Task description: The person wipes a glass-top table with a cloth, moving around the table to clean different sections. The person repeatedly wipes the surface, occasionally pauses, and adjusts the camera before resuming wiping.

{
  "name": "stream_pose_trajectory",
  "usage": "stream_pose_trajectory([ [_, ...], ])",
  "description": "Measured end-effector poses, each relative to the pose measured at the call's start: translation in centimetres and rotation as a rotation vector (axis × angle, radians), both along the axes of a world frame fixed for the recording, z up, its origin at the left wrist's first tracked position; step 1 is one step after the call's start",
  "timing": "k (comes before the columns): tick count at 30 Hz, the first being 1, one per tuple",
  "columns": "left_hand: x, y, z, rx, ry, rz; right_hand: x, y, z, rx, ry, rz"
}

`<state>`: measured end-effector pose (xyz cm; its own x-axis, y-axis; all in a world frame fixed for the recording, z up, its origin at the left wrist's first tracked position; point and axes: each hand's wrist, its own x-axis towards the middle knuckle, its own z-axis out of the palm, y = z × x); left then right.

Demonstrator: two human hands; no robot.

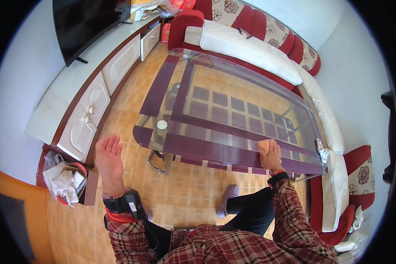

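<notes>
My right hand [270, 155] rests near the front edge of a glass coffee table [208, 150] with purple bands, its fingers over an orange-pink cloth or sponge [266, 145]. To the left of the table, my left hand [110, 161] is raised over the tiled floor, palm showing, fingers extended and holding nothing. Through the glass a lower shelf with purple squares [220, 115] shows. A crumpled white tissue or cloth [322, 150] lies at the table's right end.
A long white cabinet [76, 135] with a television [89, 26] runs along the left. Below it stands a full waste bin [81, 168]. A red sofa [290, 82] with white covers bounds the back and right. A curved metal table leg [151, 163] stands near my left foot.
</notes>
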<state>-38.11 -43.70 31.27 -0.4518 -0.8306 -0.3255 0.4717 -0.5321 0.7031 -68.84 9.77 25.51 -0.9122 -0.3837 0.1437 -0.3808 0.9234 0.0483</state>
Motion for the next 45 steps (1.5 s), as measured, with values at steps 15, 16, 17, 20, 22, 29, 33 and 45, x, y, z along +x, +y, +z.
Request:
stream_pose_trajectory([
  [15,0.3,0.6,1.2,-0.103,0.007,0.060,8.7,-35.8,4.2,-0.219,-0.136,0.584],
  [16,0.1,0.6,1.2,-0.114,0.000,0.048,10.2,-37.3,4.8,-0.141,-0.204,0.571],
  [17,-0.2,0.7,1.1,-0.131,-0.013,0.040,11.5,-38.6,5.3,-0.178,-0.193,0.632],
  [20,-1.0,0.8,0.9,-0.148,-0.046,0.006,15.3,-39.6,5.1,-0.179,-0.146,0.693],
  [22,-1.3,0.9,0.7,-0.149,-0.062,-0.006,15.5,-38.1,4.8,-0.229,-0.172,0.766],
  [29,-1.4,1.3,0.5,-0.168,-0.077,0.007,14.3,-27.3,5.6,-0.175,-0.176,0.828],
  [33,-1.4,1.7,0.6,-0.153,-0.057,-0.020,13.4,-19.1,6.6,-0.104,-0.201,0.649],
  [45,-0.9,2.1,1.0,-0.162,-0.029,-0.046,9.8,-17.9,7.6,-1.614,-1.132,0.010],
])
